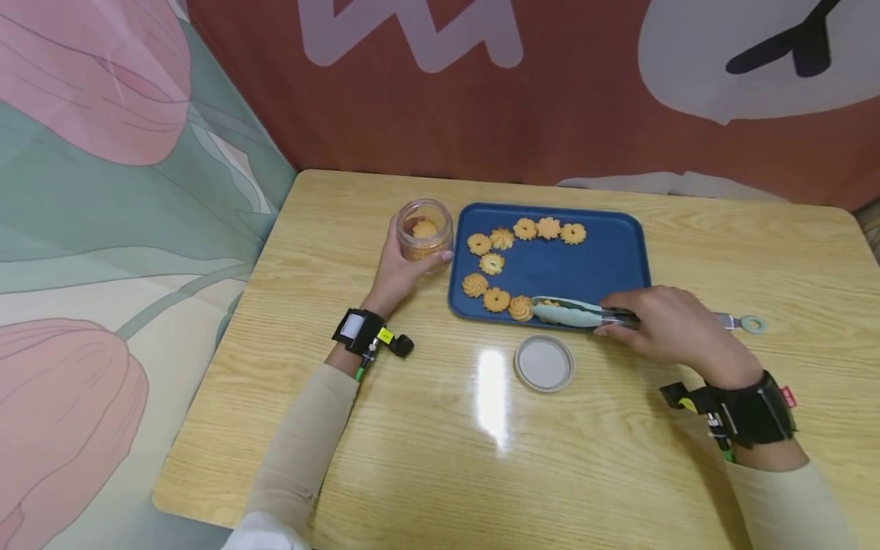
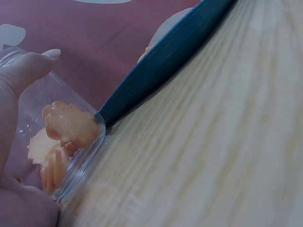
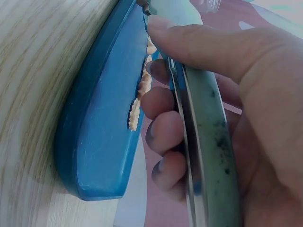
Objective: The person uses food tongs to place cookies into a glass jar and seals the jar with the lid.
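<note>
My left hand (image 1: 399, 267) grips a clear plastic jar (image 1: 425, 230) standing just left of the blue tray (image 1: 619, 256); a few flower-shaped cookies lie inside the jar (image 2: 66, 137). Several more cookies (image 1: 525, 228) sit in an arc on the tray's left half. My right hand (image 1: 670, 325) holds pale green tongs (image 1: 574, 312) over the tray's front edge, their tips closed around a cookie (image 1: 548, 305) beside the front row. In the right wrist view my fingers (image 3: 163, 132) curl round the tongs (image 3: 208, 137) above the tray (image 3: 102, 137).
The jar's round lid (image 1: 544, 363) lies on the wooden table (image 1: 426, 443) in front of the tray. A patterned cloth backdrop rises behind and to the left of the table. The table's left front corner is rounded.
</note>
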